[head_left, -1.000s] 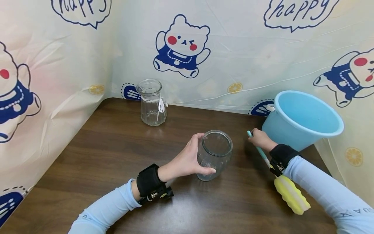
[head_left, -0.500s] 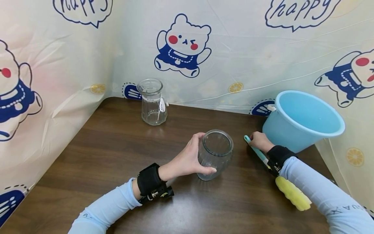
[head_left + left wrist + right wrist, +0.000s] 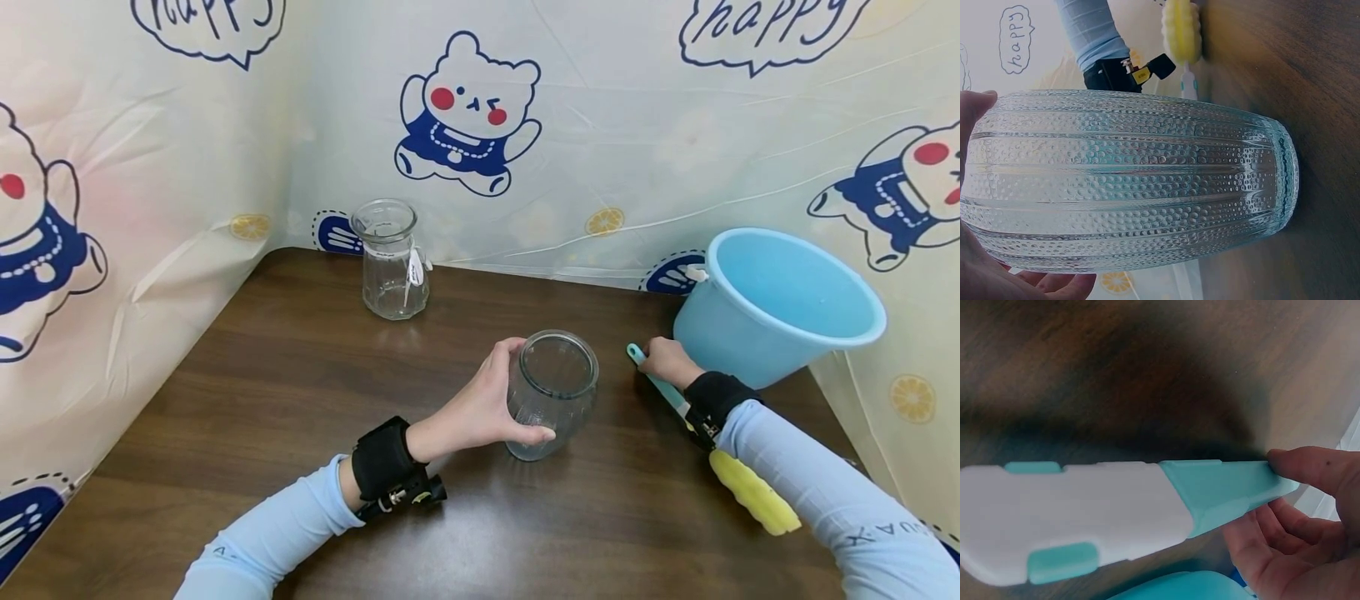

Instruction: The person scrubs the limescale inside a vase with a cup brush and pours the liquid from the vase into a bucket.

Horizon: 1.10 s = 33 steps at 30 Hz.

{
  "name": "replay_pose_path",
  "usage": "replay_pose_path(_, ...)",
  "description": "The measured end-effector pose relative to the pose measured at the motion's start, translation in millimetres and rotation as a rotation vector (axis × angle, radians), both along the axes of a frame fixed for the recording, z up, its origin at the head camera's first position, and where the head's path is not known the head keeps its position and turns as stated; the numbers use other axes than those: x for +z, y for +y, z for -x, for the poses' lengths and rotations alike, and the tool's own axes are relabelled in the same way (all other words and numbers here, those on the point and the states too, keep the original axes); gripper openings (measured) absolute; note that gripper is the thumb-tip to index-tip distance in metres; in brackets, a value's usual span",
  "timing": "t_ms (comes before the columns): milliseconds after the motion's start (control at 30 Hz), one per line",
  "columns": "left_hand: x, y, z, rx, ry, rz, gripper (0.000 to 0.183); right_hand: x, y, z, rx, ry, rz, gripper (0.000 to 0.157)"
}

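Note:
My left hand (image 3: 491,408) grips the side of a clear glass jar (image 3: 555,379) that stands upright on the table. In the left wrist view the jar's ribbed, dimpled wall (image 3: 1129,181) fills the middle, with the thumb on one side and fingertips on the other. To the right, my right hand (image 3: 671,362) pinches the turquoise handle end of a sponge bottle brush (image 3: 753,492). Its yellow head points toward me and lies low by the table, while the forearm covers part of the shaft. The right wrist view shows thumb and fingers on the white and turquoise handle (image 3: 1222,490).
A light blue bucket (image 3: 720,333) stands at the back right, just behind my right hand. Toward the back left is a second glass jar (image 3: 395,279) with a flared rim and a white tag. Printed sheeting (image 3: 600,150) walls off the back and sides of the wooden table (image 3: 300,375).
Over the last second my right hand has turned the brush slightly, so more of the handle end shows and the yellow head has rolled. The left hand and jar have stayed put.

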State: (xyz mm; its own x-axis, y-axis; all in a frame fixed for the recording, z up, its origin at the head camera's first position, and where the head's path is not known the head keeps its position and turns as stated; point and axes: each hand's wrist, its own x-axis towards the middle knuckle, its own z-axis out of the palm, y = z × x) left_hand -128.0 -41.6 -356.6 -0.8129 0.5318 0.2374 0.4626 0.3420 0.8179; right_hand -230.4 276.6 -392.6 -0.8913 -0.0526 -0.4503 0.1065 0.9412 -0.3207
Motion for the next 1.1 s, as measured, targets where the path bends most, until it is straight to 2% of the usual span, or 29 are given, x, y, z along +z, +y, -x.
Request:
replay_pose_path(233, 0.7, 0.9, -0.6, -0.006, -0.013, 0.005, 0.099, 4.1, 3.9, -3.9, 0.001, 0.008, 0.023, 0.026)
replay_pose_path(367, 1.0, 1.0, -0.7, -0.011, -0.005, -0.003, 0.098, 17.3, 4.4, -9.8, 0.004, 0.13, 0.019, 0.036)
replay_pose_path(500, 1.0, 0.5, -0.3, -0.018, 0.001, -0.013, 0.097, 41.5, -5.1, -20.0, 0.031, 0.235, 0.063, 0.048)
replay_pose_path(667, 0.6, -0.2, 0.1, -0.013, -0.002, -0.019, 0.097, 70.7, -26.8, -37.8, 0.131, 0.295, 0.152, 0.059)
replay_pose_path(800, -0.2, -0.5, 0.2, -0.01, -0.004, -0.02, 0.097, 85.7, -40.3, -54.3, 0.234, 0.368, 0.214, 0.072)
replay_pose_path(967, -1.5, -0.2, 0.4, -0.006, 0.005, -0.017, 0.098, 92.2, -47.5, -72.7, 0.371, 0.456, 0.269, 0.091)
replay_pose_path(1100, -1.1, 0.9, 0.6, -0.008, 0.009, -0.02, 0.098, 86.4, -51.7, -86.8, 0.455, 0.497, 0.335, 0.103)
